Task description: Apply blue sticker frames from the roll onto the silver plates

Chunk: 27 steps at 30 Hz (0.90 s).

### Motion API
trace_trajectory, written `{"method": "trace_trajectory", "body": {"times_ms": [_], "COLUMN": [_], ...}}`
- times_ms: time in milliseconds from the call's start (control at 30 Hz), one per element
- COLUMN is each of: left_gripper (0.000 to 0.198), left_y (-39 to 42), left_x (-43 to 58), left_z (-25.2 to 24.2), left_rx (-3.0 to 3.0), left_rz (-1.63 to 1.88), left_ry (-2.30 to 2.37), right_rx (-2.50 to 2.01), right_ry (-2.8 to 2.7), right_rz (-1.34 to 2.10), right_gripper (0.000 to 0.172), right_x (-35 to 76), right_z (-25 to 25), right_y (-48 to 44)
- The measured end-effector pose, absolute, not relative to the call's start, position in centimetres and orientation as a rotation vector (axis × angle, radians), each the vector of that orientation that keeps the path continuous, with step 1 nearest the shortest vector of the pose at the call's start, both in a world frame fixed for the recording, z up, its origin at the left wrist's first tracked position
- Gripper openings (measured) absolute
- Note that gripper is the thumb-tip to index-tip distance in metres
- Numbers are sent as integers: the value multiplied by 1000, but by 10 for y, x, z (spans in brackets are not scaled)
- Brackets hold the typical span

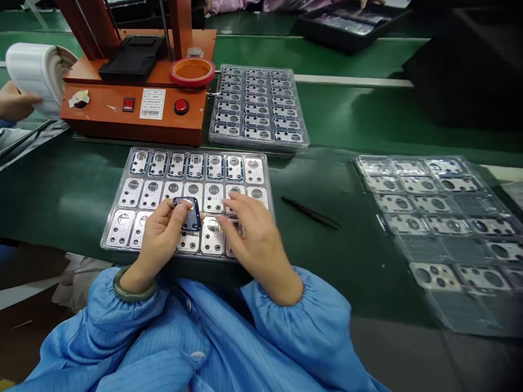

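My left hand [161, 231] pinches a small dark-blue plate [192, 219] with round holes between thumb and fingers. My right hand [255, 234] hovers just to its right, fingers apart and nothing visible in them. Both hands are over a clear plastic tray [107, 223] that holds rows of silver plates with round holes [213, 197]. Along the tray's far row, most plates have dark-blue edges, while the rightmost plate [254, 170] is plain silver. Part of the near row is hidden by my hands.
Dark tweezers [311, 211] lie right of the tray. Farther right is another partly filled clear tray [435, 245]. Behind stand stacked trays [257, 109] and an orange machine [134, 117] with a tape roll [192, 72] on it. Another person's hand [16, 102] touches a white roll [35, 76].
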<state>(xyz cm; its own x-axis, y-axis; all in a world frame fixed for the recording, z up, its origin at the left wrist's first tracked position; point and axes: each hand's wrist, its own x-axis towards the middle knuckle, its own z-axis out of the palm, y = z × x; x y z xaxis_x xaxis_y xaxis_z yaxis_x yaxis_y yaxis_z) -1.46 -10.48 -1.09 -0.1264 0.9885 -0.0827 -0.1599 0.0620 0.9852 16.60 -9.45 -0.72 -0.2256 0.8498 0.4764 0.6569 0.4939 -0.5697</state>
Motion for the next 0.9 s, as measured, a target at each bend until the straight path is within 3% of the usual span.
{"method": "trace_trajectory", "body": {"times_ms": [367, 900], "left_gripper": [26, 29], "left_y": [-105, -107], "left_x": [-15, -17], "left_z": [-10, -7], "left_rx": [1195, 1405], "left_rz": [1285, 1191], "left_ry": [1384, 1395], "right_rx": [-1066, -1153], "right_ry": [-1762, -1558], "right_rz": [937, 995], "right_gripper": [14, 12], "right_x": [144, 144], "right_z": [1, -7], "right_y": [-97, -101]}}
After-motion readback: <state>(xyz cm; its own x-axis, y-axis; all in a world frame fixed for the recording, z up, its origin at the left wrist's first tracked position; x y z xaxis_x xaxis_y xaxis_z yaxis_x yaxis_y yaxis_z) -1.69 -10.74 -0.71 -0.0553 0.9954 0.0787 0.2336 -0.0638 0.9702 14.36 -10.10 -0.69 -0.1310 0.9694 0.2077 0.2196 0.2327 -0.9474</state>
